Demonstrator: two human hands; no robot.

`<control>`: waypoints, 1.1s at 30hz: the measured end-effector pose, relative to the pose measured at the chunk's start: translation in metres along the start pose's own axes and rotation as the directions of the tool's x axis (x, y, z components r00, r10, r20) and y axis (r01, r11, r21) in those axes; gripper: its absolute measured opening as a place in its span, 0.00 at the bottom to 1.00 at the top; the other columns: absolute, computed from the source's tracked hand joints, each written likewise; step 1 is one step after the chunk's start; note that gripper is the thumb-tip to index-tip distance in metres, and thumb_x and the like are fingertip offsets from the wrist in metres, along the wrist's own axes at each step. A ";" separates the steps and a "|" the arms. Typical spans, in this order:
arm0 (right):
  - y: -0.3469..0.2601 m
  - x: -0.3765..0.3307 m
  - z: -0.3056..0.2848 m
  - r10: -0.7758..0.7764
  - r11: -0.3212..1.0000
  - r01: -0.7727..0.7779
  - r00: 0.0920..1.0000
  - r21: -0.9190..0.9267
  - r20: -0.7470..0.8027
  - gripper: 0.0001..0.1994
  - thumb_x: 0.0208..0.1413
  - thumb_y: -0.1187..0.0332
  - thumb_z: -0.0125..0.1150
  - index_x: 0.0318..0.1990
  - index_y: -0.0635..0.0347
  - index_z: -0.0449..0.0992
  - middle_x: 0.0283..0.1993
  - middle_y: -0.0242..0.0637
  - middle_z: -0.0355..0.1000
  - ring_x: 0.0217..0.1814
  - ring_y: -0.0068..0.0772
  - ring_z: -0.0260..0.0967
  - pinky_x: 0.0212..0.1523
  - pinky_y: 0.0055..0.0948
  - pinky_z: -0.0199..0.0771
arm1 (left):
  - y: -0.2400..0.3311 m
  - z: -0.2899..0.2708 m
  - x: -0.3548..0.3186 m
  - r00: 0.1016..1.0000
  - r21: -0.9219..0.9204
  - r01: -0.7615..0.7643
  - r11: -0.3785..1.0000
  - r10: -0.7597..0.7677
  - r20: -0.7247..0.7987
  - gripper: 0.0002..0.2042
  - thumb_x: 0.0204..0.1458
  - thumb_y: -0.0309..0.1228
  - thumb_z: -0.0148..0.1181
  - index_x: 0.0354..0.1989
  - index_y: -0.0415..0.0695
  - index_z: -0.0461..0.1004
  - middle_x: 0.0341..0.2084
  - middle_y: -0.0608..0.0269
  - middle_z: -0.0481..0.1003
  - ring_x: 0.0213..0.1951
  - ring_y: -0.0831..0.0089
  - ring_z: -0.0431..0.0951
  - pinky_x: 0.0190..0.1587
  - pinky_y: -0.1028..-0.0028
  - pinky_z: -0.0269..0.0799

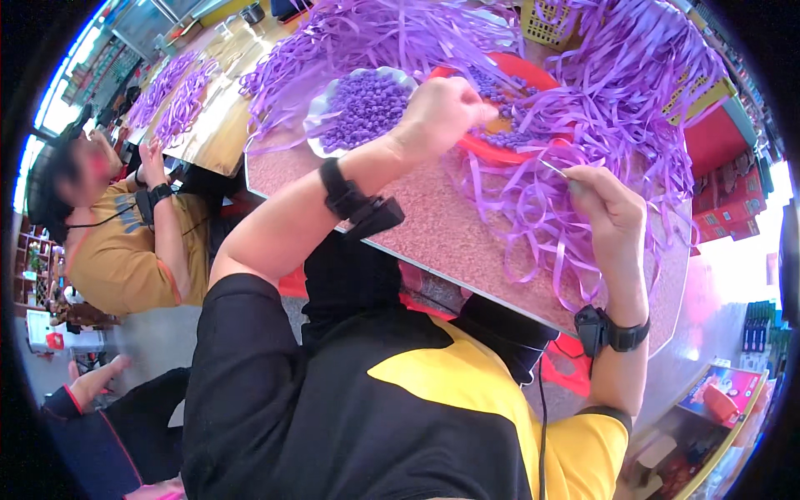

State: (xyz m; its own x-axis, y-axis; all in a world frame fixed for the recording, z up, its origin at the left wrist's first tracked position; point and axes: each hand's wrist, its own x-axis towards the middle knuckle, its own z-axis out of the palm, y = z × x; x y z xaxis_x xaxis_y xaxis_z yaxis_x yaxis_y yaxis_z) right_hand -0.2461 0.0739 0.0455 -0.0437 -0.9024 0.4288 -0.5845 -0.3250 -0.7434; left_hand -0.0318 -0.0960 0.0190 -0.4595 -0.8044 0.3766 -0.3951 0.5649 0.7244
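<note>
My left hand [446, 117] is over the left side of a red bowl [533, 73], its fingertips pinched together; what they hold, if anything, is too small to make out. Purple beads [508, 137] and ribbon lie inside that bowl. Between the fingertips of my right hand [612, 200] is a thin metal needle-like tool [552, 169], its tip pointing toward the bowl. Loose purple ribbons [542, 237] curl over the table beneath this hand. Left of the red bowl, a white wavy-rimmed bowl [313, 125] holds a heap of purple beads [362, 104], partly behind my left wrist.
Long purple ribbons [658, 62] are piled across the pink speckled table [400, 204], hanging over its right side. A yellow basket [546, 25] stands behind. At left, another person [137, 242] sits by a wooden table [221, 125] with more ribbon. Red boxes [725, 200] are stacked at right.
</note>
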 end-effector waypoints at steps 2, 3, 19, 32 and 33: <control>0.001 -0.002 0.000 0.031 1.000 -0.031 0.999 0.001 -0.023 0.07 0.58 0.80 0.58 0.42 0.66 0.78 0.28 0.26 0.68 0.30 0.15 0.62 0.32 0.17 0.63 | 0.018 -0.012 -0.004 0.951 -0.314 0.299 0.901 -0.252 0.181 0.14 0.57 0.36 0.59 0.40 0.35 0.77 0.23 0.64 0.75 0.23 0.67 0.71 0.30 0.69 0.70; 0.000 -0.002 0.001 0.045 0.999 -0.045 0.999 0.010 -0.029 0.07 0.58 0.79 0.58 0.42 0.66 0.78 0.28 0.27 0.69 0.30 0.15 0.63 0.32 0.17 0.63 | 0.016 -0.017 -0.006 0.857 -0.686 0.514 0.515 -0.330 0.394 0.16 0.59 0.37 0.55 0.43 0.34 0.75 0.24 0.62 0.74 0.25 0.67 0.71 0.32 0.69 0.70; -0.004 -0.003 0.022 0.202 0.953 -0.171 0.974 0.251 -0.103 0.08 0.61 0.78 0.56 0.45 0.63 0.79 0.32 0.24 0.71 0.32 0.12 0.64 0.33 0.15 0.64 | 0.045 0.027 -0.033 0.885 -0.923 0.292 -0.251 -0.294 0.360 0.20 0.48 0.12 0.46 0.52 0.31 0.64 0.48 0.38 0.69 0.57 0.37 0.67 0.63 0.48 0.65; -0.008 -0.001 0.023 0.238 0.957 -0.208 0.961 0.204 -0.139 0.09 0.56 0.80 0.61 0.44 0.65 0.79 0.42 0.29 0.78 0.41 0.15 0.70 0.41 0.17 0.70 | 0.094 0.064 -0.025 0.898 -0.910 0.325 -0.258 -0.216 0.383 0.20 0.63 0.41 0.47 0.49 0.34 0.69 0.45 0.45 0.74 0.51 0.56 0.75 0.58 0.62 0.67; -0.007 -0.001 0.026 0.233 0.956 -0.203 0.964 0.209 -0.127 0.09 0.56 0.80 0.61 0.44 0.65 0.79 0.42 0.29 0.78 0.41 0.15 0.70 0.41 0.17 0.70 | 0.095 0.061 -0.026 0.901 -0.915 0.326 -0.236 -0.215 0.377 0.21 0.64 0.44 0.48 0.49 0.34 0.69 0.44 0.46 0.75 0.50 0.58 0.75 0.57 0.63 0.67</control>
State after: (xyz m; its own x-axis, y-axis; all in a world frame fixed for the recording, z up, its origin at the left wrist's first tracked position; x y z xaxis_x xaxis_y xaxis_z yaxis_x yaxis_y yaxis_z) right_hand -0.2207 0.0694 0.0366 -0.2809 -0.9098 0.3054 -0.3808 -0.1864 -0.9057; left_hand -0.1058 -0.0100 0.0421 -0.6286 -0.7770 -0.0341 0.6714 -0.5642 0.4805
